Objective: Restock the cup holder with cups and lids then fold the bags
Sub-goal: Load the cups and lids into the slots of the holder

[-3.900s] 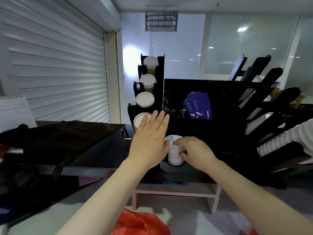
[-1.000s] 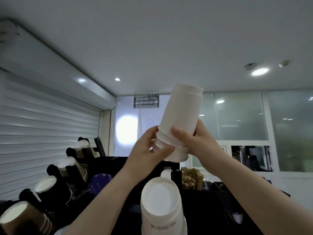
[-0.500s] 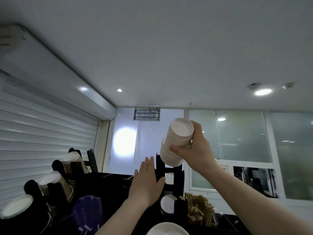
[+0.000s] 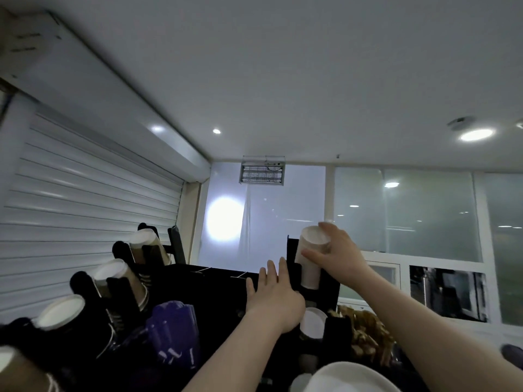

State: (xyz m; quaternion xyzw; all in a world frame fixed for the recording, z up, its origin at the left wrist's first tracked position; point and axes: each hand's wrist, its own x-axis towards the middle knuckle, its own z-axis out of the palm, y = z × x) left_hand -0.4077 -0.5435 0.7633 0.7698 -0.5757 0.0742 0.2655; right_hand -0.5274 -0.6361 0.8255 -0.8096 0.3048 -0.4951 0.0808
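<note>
Lowered since half a second back, the stack of white cups is now part-way into the top of the black cup holder and is gripped near its upper end by the right hand. The left hand, fingers straight, is laid flat against the holder, seemingly to brace it. A tilted entry could jam the stack on the holder's rim or rock the holder. Open room is left above, little at the sides.

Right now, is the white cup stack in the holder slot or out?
Partly in: the cup stack sits low between the black holder's uprights, top sticking out, gripped by the right hand.
</note>
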